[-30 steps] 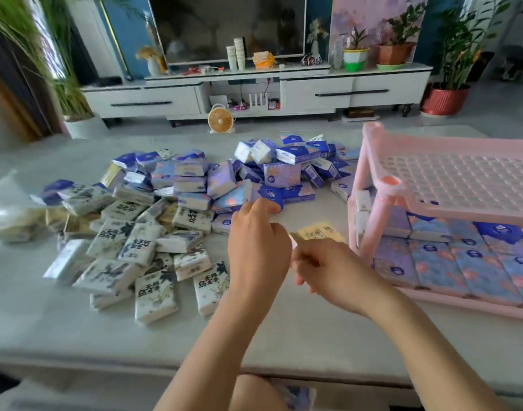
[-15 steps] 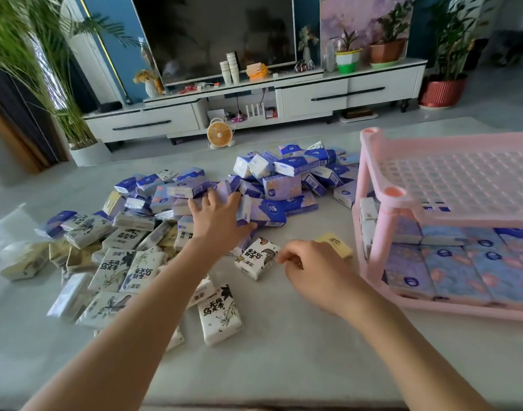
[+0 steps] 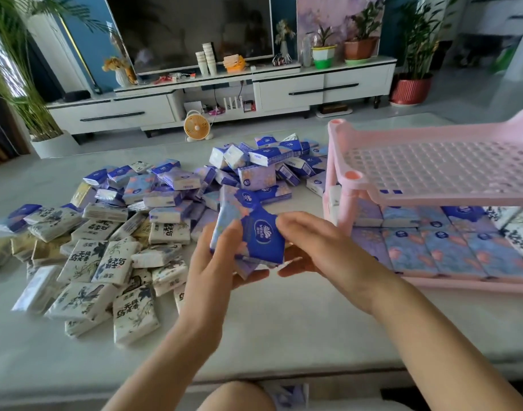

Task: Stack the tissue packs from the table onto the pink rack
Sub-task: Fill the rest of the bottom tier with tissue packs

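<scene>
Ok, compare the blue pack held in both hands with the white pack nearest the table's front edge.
Print: the blue pack is deep blue with a round white logo; the white pack shows dark ink-style plants and characters.
Pose: the blue pack is tilted, held off the table by the left hand and right hand; the white pack lies on the table, untouched.
Both are soft wrapped tissue packs, off the pink rack.

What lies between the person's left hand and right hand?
Blue and purple plastic-wrapped tissue packs, gripped by left hand and right hand, seen in the head view.
</scene>
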`<state>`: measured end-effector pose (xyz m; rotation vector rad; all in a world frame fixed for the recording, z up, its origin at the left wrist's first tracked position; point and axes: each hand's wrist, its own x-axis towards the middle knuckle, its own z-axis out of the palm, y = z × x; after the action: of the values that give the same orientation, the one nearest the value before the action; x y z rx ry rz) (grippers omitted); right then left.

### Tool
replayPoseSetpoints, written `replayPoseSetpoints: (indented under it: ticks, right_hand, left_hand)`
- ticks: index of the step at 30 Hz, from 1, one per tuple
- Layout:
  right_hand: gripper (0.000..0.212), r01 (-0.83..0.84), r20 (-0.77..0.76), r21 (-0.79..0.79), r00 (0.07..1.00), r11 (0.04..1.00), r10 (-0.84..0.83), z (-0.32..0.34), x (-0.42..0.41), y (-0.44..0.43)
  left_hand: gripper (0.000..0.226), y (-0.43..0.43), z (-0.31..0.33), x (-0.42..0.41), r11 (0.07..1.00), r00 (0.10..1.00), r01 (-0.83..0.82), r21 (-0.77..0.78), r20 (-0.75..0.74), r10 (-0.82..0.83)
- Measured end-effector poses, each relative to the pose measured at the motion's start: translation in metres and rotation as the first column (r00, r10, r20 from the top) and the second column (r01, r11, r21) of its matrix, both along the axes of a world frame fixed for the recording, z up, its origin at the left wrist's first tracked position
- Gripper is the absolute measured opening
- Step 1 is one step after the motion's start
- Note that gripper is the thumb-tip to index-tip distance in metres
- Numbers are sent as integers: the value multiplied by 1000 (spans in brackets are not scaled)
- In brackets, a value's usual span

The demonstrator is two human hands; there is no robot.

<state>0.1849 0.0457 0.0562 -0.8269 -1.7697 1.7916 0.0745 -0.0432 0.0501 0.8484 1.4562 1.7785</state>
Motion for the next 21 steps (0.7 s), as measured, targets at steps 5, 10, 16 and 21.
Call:
replayPoseSetpoints:
  ticks: [5, 10, 16, 21]
  right_hand:
    - [26, -41, 79, -92, 996, 995, 48, 0, 40, -4]
    - [35, -198, 10, -178, 979, 964, 203, 3, 92, -1]
    - [29, -14, 57, -126, 998, 992, 22, -6, 145, 15]
    - [12, 502, -87, -243, 841, 830, -534, -10, 160, 49]
  left_hand:
    - [39, -1, -23, 32, 987, 927, 149, -67, 357, -116]
    - [66, -13, -34, 63, 938, 700, 343, 40, 656, -284]
    - [38, -7, -25, 109, 905, 687, 422, 49, 633, -355]
    - [15, 20, -10, 146, 943, 721, 320, -88, 669, -182]
